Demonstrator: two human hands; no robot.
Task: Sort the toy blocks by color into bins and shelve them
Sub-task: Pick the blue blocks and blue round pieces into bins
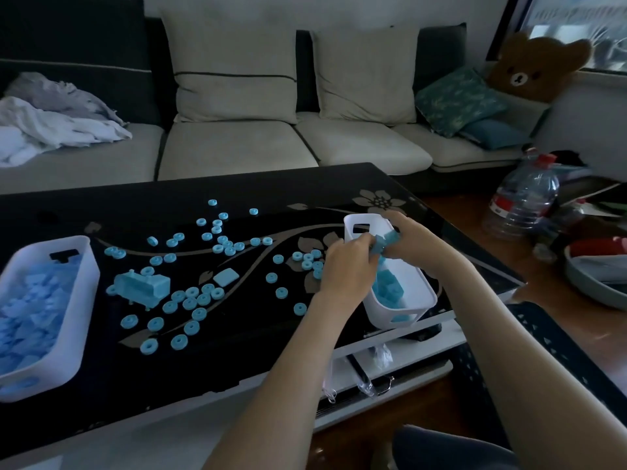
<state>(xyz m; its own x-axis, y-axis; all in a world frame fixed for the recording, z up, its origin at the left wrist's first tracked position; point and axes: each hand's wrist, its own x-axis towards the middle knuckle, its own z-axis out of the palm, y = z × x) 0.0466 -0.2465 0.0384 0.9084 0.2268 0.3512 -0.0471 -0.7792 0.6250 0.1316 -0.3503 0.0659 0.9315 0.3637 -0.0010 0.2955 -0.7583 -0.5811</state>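
Both hands meet above a white bin (420,293) at the right end of the black table (258,198). My left hand (349,266) and my right hand (412,240) grip a small cluster of blue blocks (385,244) between them, held over the bin's opening. The bin holds several blue blocks (388,291). A second white bin (84,266) at the table's left end is heaped with blue blocks. Many blue rings (190,301) lie scattered over the table, along with a built blue block piece (140,286) and a flat blue tile (225,276).
A beige sofa (237,144) with cushions runs behind the table; crumpled cloth (51,120) lies on its left seat. A large plastic bottle (522,198) and a grey basin (597,283) stand at the right. A lower white shelf (380,368) under the table holds small items.
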